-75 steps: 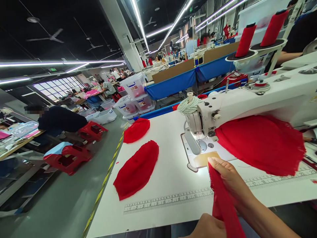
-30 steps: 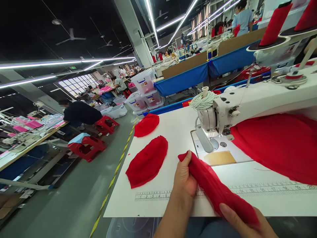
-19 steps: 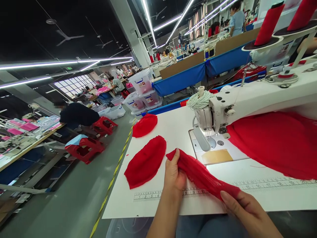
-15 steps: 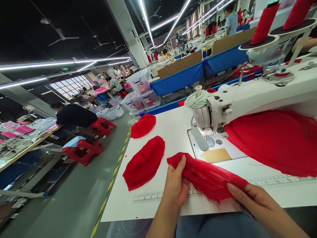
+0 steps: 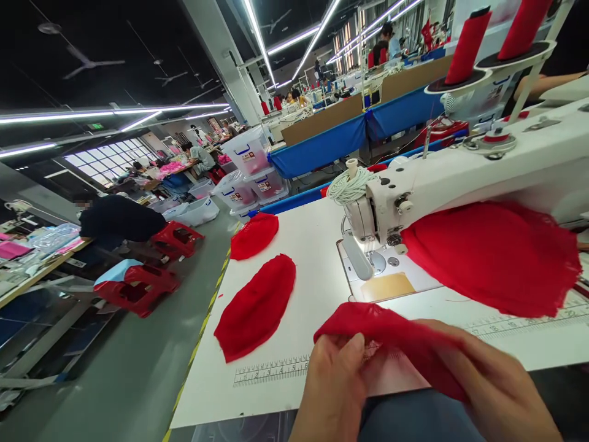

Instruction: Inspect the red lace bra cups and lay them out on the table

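Observation:
Both my hands hold one piece of red fabric (image 5: 391,334) just above the near edge of the white sewing table (image 5: 317,245). My left hand (image 5: 338,383) pinches its left end with the thumb on top. My right hand (image 5: 492,380) grips its right end, fingers over the cloth. A white sewing machine (image 5: 460,178) stands behind the cloth, its lit needle area (image 5: 372,261) a little beyond my hands.
Two red fabric pieces (image 5: 255,307) (image 5: 254,235) lie on the table's left. A large red pile (image 5: 492,255) sits under the machine arm. Red thread cones (image 5: 467,46) stand on top. A printed ruler (image 5: 271,371) runs along the table front. Red stools (image 5: 135,288) and people at other benches are on the left.
My hands drew the red piece nearer to me and lower, bunching it between them. The view swung slightly, so the machine sits further left than before.

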Demonstrator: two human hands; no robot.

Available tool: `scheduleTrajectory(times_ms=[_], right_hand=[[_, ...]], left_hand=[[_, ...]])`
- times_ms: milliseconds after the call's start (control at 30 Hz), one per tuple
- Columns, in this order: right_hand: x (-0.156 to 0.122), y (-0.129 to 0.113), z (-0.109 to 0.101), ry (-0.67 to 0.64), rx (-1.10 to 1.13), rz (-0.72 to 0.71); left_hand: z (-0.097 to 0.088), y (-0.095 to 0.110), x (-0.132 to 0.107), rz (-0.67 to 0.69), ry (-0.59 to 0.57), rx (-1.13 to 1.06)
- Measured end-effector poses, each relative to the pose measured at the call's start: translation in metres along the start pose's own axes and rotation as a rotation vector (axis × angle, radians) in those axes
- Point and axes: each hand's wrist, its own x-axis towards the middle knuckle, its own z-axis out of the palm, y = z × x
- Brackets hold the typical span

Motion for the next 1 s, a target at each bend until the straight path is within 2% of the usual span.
scheduleTrajectory(times_ms=[67, 100, 167, 233, 333, 367, 467, 567, 667, 800, 833, 900, 933, 1000], right_hand=[[0.02, -0.013, -0.001, -0.031, 0.259, 0.334], [0.03, -0.017, -0.001, -0.05, 0.361, 0.415], [0.045, -0.02, -0.002, -0.099, 0.488, 0.478], [0.052, -0.016, -0.004, -0.118, 0.512, 0.476], [0.049, -0.004, -0.007, -0.087, 0.39, 0.389], [0.047, 0.0, -0.008, -0.078, 0.333, 0.343], [0.043, 0.004, -0.009, -0.103, 0.206, 0.254], [0.042, -0.001, -0.007, -0.138, 0.154, 0.242], [0.043, -0.002, -0.004, -0.113, 0.152, 0.233], [0.046, 0.004, -0.006, -0.097, 0.148, 0.259], [0.046, 0.005, -0.006, -0.119, 0.146, 0.279], [0.042, 0.005, -0.005, -0.132, 0.131, 0.297], [0.039, 0.004, -0.004, -0.09, 0.094, 0.275], [0.031, 0.0, 0.0, 0.097, -0.096, 0.143]], left_hand=[[-0.006, 0.008, 0.004, 0.073, 0.029, 0.18], [-0.011, 0.012, 0.009, 0.072, 0.033, 0.296], [-0.024, 0.02, 0.022, 0.048, 0.017, 0.562], [-0.038, 0.027, 0.035, 0.157, 0.033, 0.842], [-0.058, 0.031, 0.05, 0.479, 0.172, 1.223], [-0.064, 0.032, 0.054, 0.537, 0.213, 1.325], [-0.073, 0.031, 0.06, 0.536, 0.256, 1.53], [-0.074, 0.03, 0.063, 0.478, 0.249, 1.629], [-0.072, 0.031, 0.068, 0.462, 0.25, 1.651], [-0.07, 0.03, 0.074, 0.519, 0.251, 1.564], [-0.068, 0.03, 0.075, 0.511, 0.233, 1.477], [-0.064, 0.031, 0.073, 0.417, 0.177, 1.158], [-0.061, 0.031, 0.071, 0.327, 0.135, 0.953], [-0.051, 0.032, 0.065, 0.098, 0.041, 0.58]])
